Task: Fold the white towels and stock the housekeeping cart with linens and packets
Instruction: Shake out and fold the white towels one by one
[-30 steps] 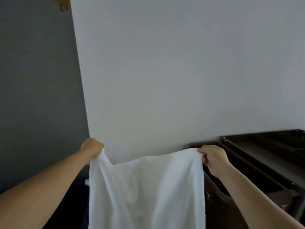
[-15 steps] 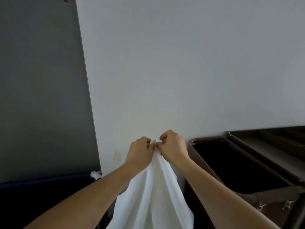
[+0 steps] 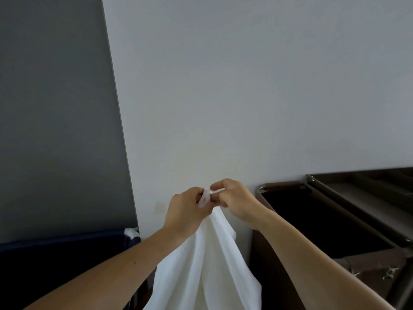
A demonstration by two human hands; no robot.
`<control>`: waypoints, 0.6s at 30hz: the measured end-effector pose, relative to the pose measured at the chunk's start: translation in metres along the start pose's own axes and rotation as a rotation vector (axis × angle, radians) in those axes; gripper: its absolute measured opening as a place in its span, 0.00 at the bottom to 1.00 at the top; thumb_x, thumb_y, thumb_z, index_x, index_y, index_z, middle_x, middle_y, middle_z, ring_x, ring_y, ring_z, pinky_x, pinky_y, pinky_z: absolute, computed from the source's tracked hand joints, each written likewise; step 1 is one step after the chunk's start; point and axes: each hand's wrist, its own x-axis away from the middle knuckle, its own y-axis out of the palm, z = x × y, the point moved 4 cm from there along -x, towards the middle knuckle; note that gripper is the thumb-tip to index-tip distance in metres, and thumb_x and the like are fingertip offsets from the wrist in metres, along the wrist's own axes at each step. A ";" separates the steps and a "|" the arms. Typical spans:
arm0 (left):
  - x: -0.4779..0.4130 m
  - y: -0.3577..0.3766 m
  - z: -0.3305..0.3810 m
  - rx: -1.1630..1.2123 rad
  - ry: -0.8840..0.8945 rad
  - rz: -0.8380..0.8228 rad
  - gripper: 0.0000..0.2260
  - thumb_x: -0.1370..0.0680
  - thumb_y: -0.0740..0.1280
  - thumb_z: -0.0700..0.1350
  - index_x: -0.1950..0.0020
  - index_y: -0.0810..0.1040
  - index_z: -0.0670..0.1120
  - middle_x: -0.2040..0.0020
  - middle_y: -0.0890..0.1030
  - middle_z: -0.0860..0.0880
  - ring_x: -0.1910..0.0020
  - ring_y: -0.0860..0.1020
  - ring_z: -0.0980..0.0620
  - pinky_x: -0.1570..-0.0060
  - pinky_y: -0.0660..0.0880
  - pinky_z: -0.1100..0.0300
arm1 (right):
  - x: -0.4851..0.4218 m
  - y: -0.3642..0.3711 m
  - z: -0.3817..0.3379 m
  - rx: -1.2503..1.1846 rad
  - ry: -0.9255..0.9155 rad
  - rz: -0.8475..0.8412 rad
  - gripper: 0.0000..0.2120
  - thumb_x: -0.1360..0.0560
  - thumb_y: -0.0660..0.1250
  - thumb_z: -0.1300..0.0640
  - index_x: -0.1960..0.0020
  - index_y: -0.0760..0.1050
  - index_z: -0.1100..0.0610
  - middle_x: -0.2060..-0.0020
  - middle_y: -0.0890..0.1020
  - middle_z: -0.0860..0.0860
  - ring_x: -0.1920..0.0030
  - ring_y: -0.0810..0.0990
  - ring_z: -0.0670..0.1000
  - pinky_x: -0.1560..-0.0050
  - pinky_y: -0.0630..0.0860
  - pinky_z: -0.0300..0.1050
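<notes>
A white towel [image 3: 207, 260] hangs folded in half lengthwise from my two hands, in front of the pale wall. My left hand [image 3: 186, 209] and my right hand [image 3: 235, 201] meet at chest height, both pinching the towel's top corners together. The towel's lower end runs out of the frame at the bottom. The dark brown housekeeping cart [image 3: 348, 198] stands at the right, with an open dark bag section nearest my right arm and tray compartments behind it.
A dark blue bin or hamper [image 3: 67, 240] sits low at the left, a bit of white cloth [image 3: 130, 231] at its corner. A grey panel [image 3: 55, 108] fills the left side; the pale wall [image 3: 245, 86] is straight ahead, close behind the towel.
My hands, spread wide a second ago with the towel stretched open, have come together. The towel now hangs doubled. Since half a second ago, only a slight regrip of the corners.
</notes>
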 end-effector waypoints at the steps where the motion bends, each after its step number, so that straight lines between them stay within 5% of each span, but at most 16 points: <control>1: 0.002 -0.001 -0.002 0.007 -0.001 -0.004 0.09 0.24 0.71 0.52 0.58 0.80 0.48 0.65 0.82 0.50 0.69 0.75 0.55 0.69 0.70 0.62 | 0.000 0.000 0.000 0.015 -0.001 -0.010 0.29 0.38 0.59 0.55 0.37 0.75 0.55 0.48 0.84 0.56 0.45 0.83 0.54 0.39 0.78 0.49; 6: 0.013 -0.005 -0.007 0.039 0.035 0.017 0.09 0.19 0.64 0.52 0.55 0.82 0.53 0.61 0.84 0.53 0.63 0.80 0.54 0.62 0.74 0.60 | 0.005 0.003 -0.005 -0.046 -0.098 -0.047 0.29 0.33 0.61 0.59 0.31 0.69 0.53 0.49 0.85 0.56 0.49 0.86 0.52 0.37 0.77 0.53; 11: 0.008 -0.025 -0.010 0.356 -0.119 0.020 0.06 0.20 0.69 0.47 0.53 0.82 0.59 0.57 0.86 0.59 0.56 0.82 0.61 0.58 0.74 0.71 | 0.004 -0.005 -0.001 0.108 -0.279 0.005 0.21 0.26 0.64 0.64 0.35 0.72 0.51 0.55 0.87 0.43 0.50 0.83 0.41 0.44 0.74 0.39; 15: -0.025 -0.062 0.023 0.602 -0.043 0.046 0.06 0.22 0.71 0.41 0.51 0.86 0.51 0.55 0.86 0.52 0.56 0.83 0.56 0.55 0.78 0.65 | -0.002 -0.016 0.013 0.296 -0.353 0.033 0.27 0.30 0.77 0.50 0.36 0.69 0.36 0.44 0.79 0.35 0.40 0.74 0.35 0.42 0.67 0.31; 18: -0.068 -0.096 0.053 0.734 -0.012 0.116 0.06 0.22 0.69 0.39 0.50 0.85 0.48 0.55 0.85 0.50 0.56 0.81 0.54 0.56 0.77 0.62 | -0.006 -0.015 0.019 0.245 -0.323 -0.028 0.27 0.34 0.77 0.41 0.40 0.69 0.31 0.45 0.79 0.33 0.44 0.77 0.34 0.47 0.71 0.28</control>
